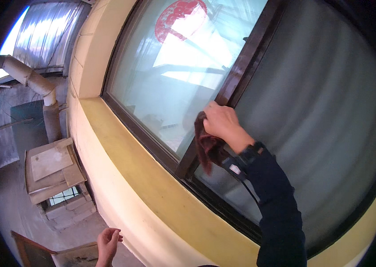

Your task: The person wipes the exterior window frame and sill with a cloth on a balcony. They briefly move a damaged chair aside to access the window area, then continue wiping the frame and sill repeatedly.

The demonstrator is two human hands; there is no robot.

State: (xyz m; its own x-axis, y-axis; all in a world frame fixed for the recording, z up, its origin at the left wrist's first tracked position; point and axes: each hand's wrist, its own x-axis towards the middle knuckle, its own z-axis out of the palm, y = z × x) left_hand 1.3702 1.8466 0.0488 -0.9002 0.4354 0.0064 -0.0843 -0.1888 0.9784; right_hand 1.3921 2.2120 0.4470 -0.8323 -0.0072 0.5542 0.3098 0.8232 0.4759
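Observation:
My right hand (220, 120) grips a dark red-brown cloth (204, 143). It is at the dark brown middle upright (241, 68) of a sliding window, and the cloth hangs down over the lower part of that upright. Left of it is a glass pane (141, 86) with a round red paper-cut style decoration (178, 20) and bright reflections. A curtain (311, 100) shows behind the darker right pane. Low in the picture, my left hand (109, 242) is held away from the window with its fingers curled, and nothing shows in it.
Below the window runs a yellow sill (134, 173). A bent duct pipe (27, 75) stands at the left, near a board-topped brick structure (53, 163). A brown-edged panel (34, 248) leans at the lower left. A black strap (254, 152) with a cable circles my right wrist.

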